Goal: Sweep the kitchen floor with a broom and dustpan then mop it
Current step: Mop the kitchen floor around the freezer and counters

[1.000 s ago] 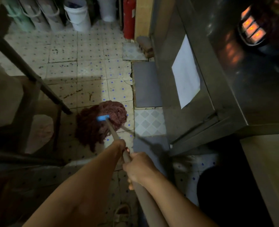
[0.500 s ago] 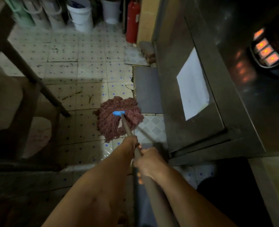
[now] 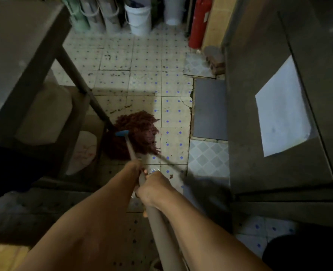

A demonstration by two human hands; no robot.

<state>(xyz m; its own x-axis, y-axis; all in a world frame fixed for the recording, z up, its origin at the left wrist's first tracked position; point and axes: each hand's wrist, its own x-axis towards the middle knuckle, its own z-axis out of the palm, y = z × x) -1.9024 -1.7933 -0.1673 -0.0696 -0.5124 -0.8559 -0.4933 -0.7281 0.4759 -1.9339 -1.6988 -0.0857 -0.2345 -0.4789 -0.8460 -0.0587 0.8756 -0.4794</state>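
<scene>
A dark red string mop head (image 3: pixel 136 133) with a blue clamp (image 3: pixel 122 133) lies on the pale tiled floor (image 3: pixel 173 106), pressed against the foot of a metal table leg (image 3: pixel 87 90). Its long grey-brown handle (image 3: pixel 131 150) runs back toward me. My left hand (image 3: pixel 135 169) grips the handle farther down, nearer the mop head. My right hand (image 3: pixel 153 189) grips it just behind, closer to my body. Both forearms reach forward from the bottom of the view. The floor tiles carry blue dots and dark dirt specks.
A metal table with a lower shelf (image 3: pixel 20 61) stands on the left. A steel cabinet (image 3: pixel 279 106) with a white sheet (image 3: pixel 281 108) fills the right. White buckets (image 3: pixel 138 16), a red fire extinguisher (image 3: pixel 198 24) and bricks (image 3: pixel 215 59) line the far wall. A grey mat (image 3: pixel 209 110) lies by the cabinet.
The mop head swung right toward the grey mat, then back left to the table leg. Both hands kept their grip on the handle throughout.
</scene>
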